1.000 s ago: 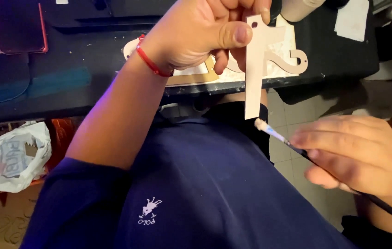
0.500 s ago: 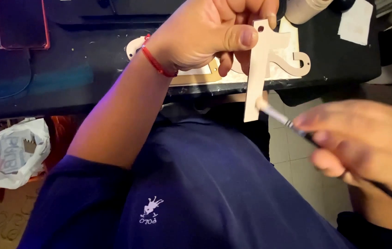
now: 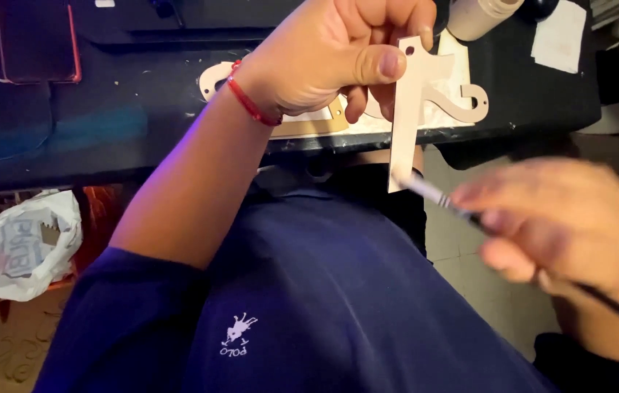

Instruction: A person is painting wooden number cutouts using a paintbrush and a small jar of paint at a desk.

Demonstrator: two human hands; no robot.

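The wooden cutout [image 3: 407, 116] hangs upright, pinched at its top by the left hand [image 3: 324, 54]. The right hand [image 3: 564, 218], fingers closed on a thin brush [image 3: 444, 200], meets its lower edge from the right.

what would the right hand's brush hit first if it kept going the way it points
Most likely the lower end of the wooden cutout held by the left hand; the brush tip sits right at it, though depth is unclear.

A phone [image 3: 36, 40] lies on the table [image 3: 127, 131], a bag [image 3: 22, 244] below it.
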